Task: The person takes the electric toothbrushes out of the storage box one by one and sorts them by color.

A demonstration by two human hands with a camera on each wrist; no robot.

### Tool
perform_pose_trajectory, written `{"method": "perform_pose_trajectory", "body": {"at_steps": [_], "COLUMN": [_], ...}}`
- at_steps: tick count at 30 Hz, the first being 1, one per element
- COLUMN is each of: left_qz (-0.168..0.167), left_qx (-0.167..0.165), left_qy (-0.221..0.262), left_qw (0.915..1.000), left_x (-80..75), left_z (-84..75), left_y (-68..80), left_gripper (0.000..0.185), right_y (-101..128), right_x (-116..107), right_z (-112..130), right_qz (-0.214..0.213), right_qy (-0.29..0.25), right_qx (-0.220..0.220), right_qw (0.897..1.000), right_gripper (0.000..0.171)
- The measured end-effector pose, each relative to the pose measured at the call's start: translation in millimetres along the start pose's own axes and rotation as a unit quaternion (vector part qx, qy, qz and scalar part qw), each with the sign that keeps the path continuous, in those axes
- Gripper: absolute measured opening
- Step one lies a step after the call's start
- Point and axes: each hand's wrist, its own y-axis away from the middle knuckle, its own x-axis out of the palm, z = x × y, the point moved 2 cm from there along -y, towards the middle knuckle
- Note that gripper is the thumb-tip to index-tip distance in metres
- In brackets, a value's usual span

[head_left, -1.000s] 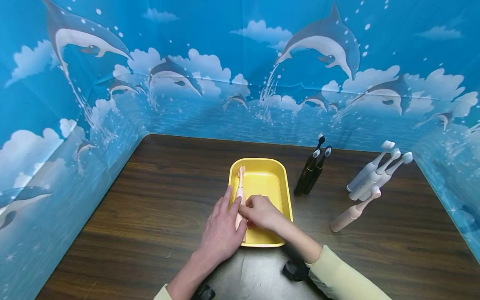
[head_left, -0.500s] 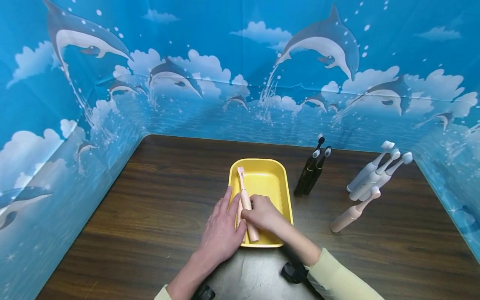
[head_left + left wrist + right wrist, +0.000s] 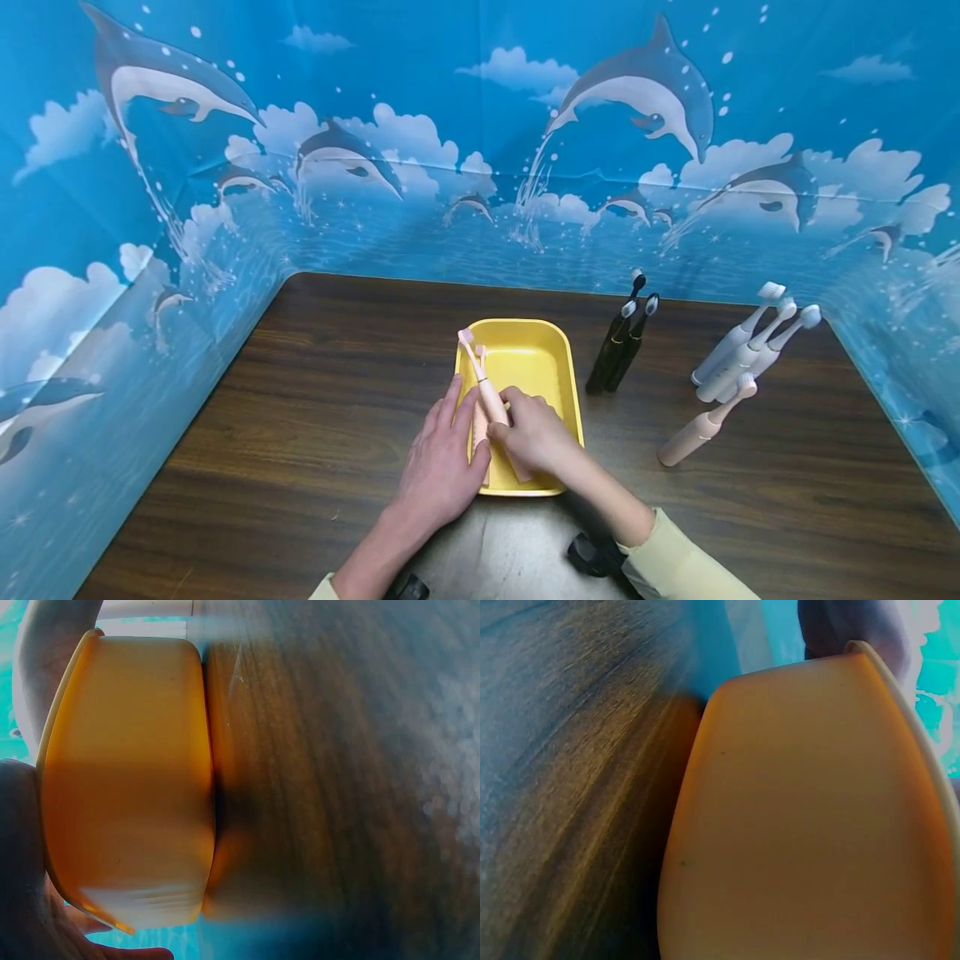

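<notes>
A yellow tray (image 3: 572, 392) sits mid-table. One pink toothbrush (image 3: 480, 357) lies along its left inner side. My right hand (image 3: 534, 435) grips a second pink toothbrush (image 3: 489, 398) by the handle, tilted, its head over the tray's left rim and its lower end toward the near right. My left hand (image 3: 442, 454) rests with straight fingers against the tray's left rim, beside the lying brush. The wrist views show only the tray's outer wall (image 3: 127, 787) (image 3: 802, 825) and the wooden table (image 3: 337, 787) (image 3: 570, 750), both blurred.
Right of the tray lie three black toothbrushes (image 3: 618, 346), three white ones (image 3: 738, 346) and a pink one (image 3: 701, 429). Blue dolphin-print walls (image 3: 480, 167) close the table on three sides. Dark wrist gear (image 3: 592, 554) sits near the front edge.
The right hand has raised a second pink toothbrush from beside the first; its head swung left over the rim and its lower end right. The left hand stayed put.
</notes>
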Motion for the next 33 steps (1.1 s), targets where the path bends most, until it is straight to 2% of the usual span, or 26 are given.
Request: {"method": "perform_pose_trajectory", "body": {"at_steps": [4,11,19,26,30,33], "left_qz": [-0.003,-0.005,-0.002,-0.009,-0.008,-0.006], "left_qx": [0.003,0.005,0.002,0.007,0.006,0.004], "left_qy": [-0.005,-0.007,-0.005,-0.006,-0.007,-0.006], "left_qw": [1.0000,1.0000,1.0000,0.9999,0.9999,1.0000], "left_x": [-0.4,-1.1,-1.1,-0.4,0.1,0.2], "left_z": [-0.3,-0.5,-0.8,-0.6,-0.2,0.2], "left_y": [-1.1,-1.3,-1.3,-1.1,-1.2,-1.1], "left_gripper": [0.064,0.063,0.062,0.061,0.061,0.062], "right_y": [7,24,39,55,65,71], "right_x": [-7,-24,-39,-47,-51,-52], "right_z": [0,5,7,9,10,10], "right_qz": [-0.031,-0.085,-0.149,-0.204,-0.217,-0.222], "right_qy": [-0.021,-0.080,-0.140,-0.155,-0.163,-0.161], "right_qx": [-0.003,-0.040,-0.090,-0.154,-0.174,-0.182], "right_qw": [0.999,0.992,0.975,0.954,0.947,0.944], "right_gripper": [0.032,0.036,0.042,0.047,0.045,0.044]}}
